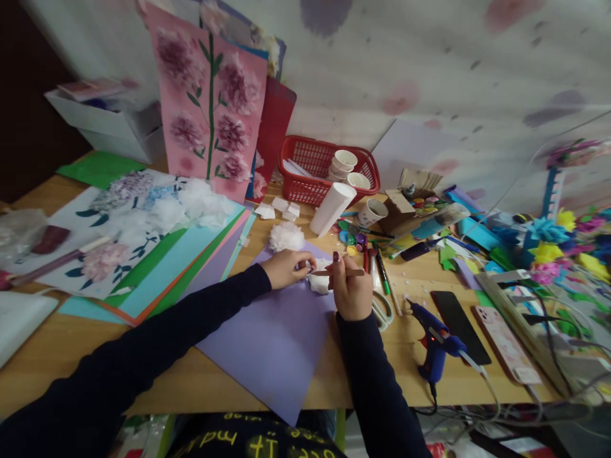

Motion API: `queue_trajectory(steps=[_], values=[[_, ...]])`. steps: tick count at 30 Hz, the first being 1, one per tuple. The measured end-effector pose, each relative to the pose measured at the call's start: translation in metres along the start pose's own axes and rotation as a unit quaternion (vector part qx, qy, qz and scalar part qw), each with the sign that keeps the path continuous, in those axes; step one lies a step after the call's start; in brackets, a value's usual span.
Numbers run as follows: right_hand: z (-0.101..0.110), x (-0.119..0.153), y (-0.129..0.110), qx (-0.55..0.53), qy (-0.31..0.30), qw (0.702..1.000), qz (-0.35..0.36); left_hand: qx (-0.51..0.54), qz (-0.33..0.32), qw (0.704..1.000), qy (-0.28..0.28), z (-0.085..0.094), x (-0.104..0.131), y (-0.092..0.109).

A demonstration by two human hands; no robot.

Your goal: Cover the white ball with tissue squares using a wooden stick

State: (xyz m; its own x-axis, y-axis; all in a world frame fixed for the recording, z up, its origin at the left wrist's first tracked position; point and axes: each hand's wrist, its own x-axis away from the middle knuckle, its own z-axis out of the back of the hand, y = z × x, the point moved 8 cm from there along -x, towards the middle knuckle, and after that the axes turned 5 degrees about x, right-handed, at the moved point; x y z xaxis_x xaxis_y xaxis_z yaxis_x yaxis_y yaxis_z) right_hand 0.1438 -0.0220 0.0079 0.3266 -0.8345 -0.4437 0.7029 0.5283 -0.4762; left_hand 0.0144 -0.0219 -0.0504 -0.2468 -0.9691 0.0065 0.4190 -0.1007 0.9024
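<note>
On a purple sheet of paper [267,337], a white fluffy paper piece [319,283] lies between my two hands. My right hand [352,289] is closed around a thin brown stick [351,273], held like a pen, its tip pointing left over the white piece. At that piece's left edge, my left hand [289,268] has its fingertips pinched together; what they hold is too small to make out. Just behind my left hand sits a round white fluffy pompom flower [286,236].
A red basket [310,184] with paper cups and a white paper roll [333,208] stand behind. White-handled scissors [383,312], a blue glue gun [435,340] with its cord and a black phone [461,326] lie right. Coloured sheets [165,270] fan out left.
</note>
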Motion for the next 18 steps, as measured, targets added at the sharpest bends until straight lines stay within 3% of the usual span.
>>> queue_trajectory(steps=[8,18], values=[[-0.007,-0.011,-0.012,0.114,-0.038,0.992,0.029,0.014,0.003,1.0,-0.021,0.001,0.003,-0.003],[-0.032,-0.024,-0.027,0.213,-0.08,0.971,0.069,0.02,0.004,0.997,-0.07,-0.002,0.004,-0.014]])
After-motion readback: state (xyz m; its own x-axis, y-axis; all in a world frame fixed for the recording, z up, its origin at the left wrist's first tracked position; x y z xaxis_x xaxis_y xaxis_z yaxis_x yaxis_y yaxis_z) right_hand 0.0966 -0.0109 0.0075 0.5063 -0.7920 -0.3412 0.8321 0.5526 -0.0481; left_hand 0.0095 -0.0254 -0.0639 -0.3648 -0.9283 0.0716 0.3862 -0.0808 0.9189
